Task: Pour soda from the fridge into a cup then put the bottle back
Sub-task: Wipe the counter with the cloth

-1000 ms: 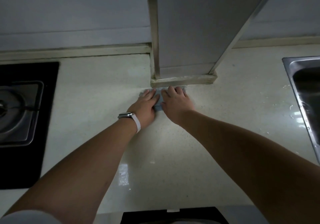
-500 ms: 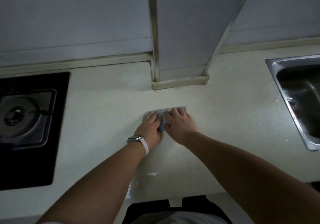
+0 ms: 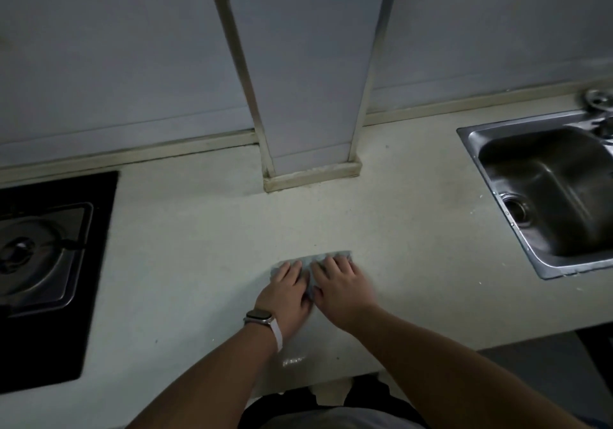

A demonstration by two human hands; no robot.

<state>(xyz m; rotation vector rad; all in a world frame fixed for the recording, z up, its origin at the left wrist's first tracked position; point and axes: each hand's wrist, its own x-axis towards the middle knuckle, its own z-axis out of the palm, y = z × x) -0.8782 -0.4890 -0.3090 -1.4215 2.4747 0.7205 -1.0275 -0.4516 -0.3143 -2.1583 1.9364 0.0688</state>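
Both hands lie flat, side by side, on a small grey-blue cloth [image 3: 331,256] spread on the pale countertop [image 3: 199,262]. My left hand [image 3: 287,291], with a watch on the wrist, presses the cloth's left part with straight fingers. My right hand [image 3: 341,291] presses its right part the same way. Most of the cloth is hidden under the palms; only its far edge shows. No bottle, cup or fridge is in view.
A black gas hob [image 3: 43,256] with a burner sits at the left. A steel sink [image 3: 550,193] is set into the counter at the right. A tiled pillar [image 3: 308,97] juts from the back wall onto the counter, beyond the hands.
Both hands have slid the cloth toward me, away from the pillar's base to nearer the counter's front edge. The view has pulled back and now shows more of the sink.
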